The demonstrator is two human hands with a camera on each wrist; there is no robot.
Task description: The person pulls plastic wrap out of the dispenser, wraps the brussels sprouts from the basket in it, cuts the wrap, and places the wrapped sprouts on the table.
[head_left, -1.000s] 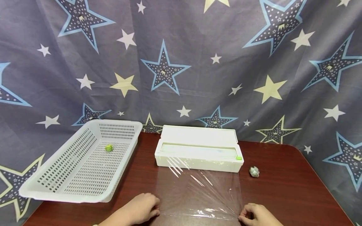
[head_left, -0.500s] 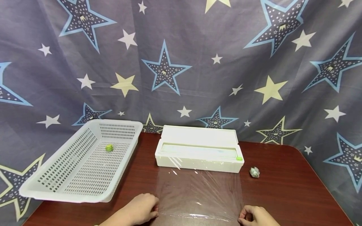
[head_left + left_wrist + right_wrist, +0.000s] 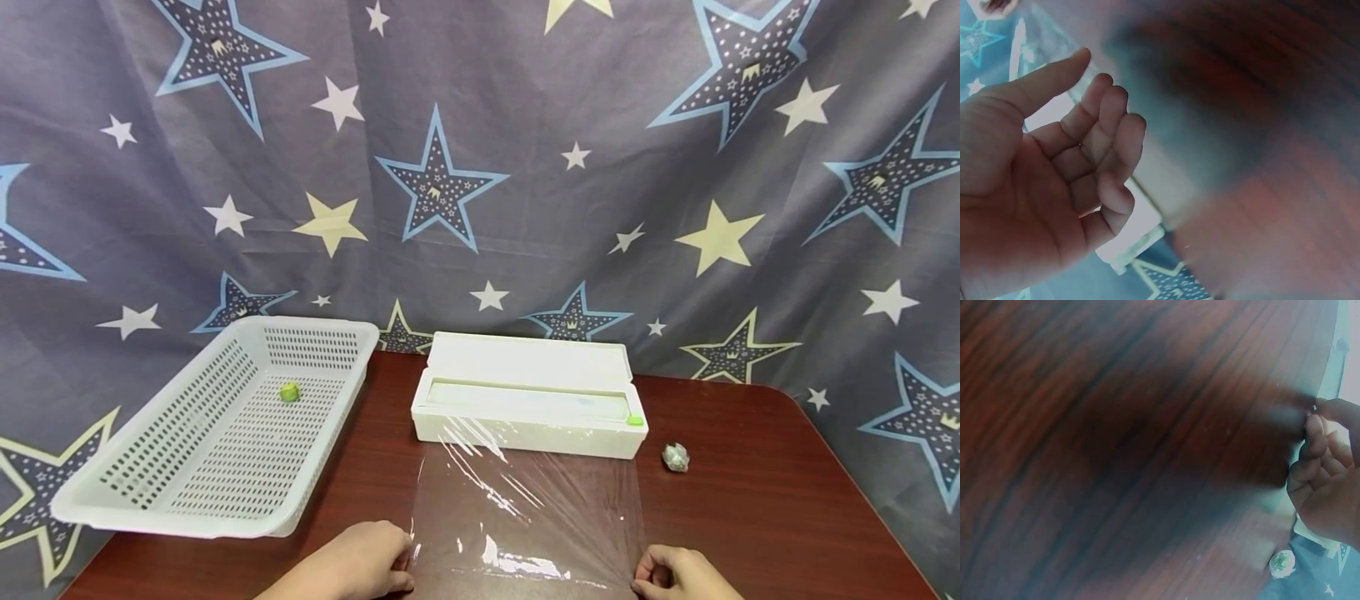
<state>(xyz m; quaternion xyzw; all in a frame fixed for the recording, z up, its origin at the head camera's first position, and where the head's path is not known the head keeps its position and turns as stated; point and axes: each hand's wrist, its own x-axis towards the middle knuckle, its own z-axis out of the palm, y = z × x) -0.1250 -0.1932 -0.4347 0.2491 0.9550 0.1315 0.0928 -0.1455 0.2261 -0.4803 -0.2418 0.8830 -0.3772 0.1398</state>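
A sheet of clear plastic wrap point(image 3: 525, 517) stretches from a white wrap dispenser box point(image 3: 525, 433) toward the front of the table. My right hand point(image 3: 678, 571) pinches the sheet's front right corner between thumb and fingertips; in the right wrist view that hand point(image 3: 1329, 469) is partly cut off by the frame. Beside the sheet's left edge is my left hand point(image 3: 360, 558). The left wrist view shows this hand point(image 3: 1054, 169) with fingers loosely bent, thumb apart from the index finger, and nothing visible between them. The dispenser's lid point(image 3: 528, 362) stands raised at the back.
A white perforated basket point(image 3: 300, 492) stands at the left with a small green item point(image 3: 289, 392) inside. To the right of the box lies a small crumpled wrapped ball point(image 3: 675, 457). A green slider point(image 3: 635, 421) sits at the box's right end. A star-patterned curtain point(image 3: 480, 167) hangs behind the table.
My left hand has shifted slightly left and down, away from the wrap's front left corner. Glare and creases on the sheet have changed. The right hand stays nearly in place.
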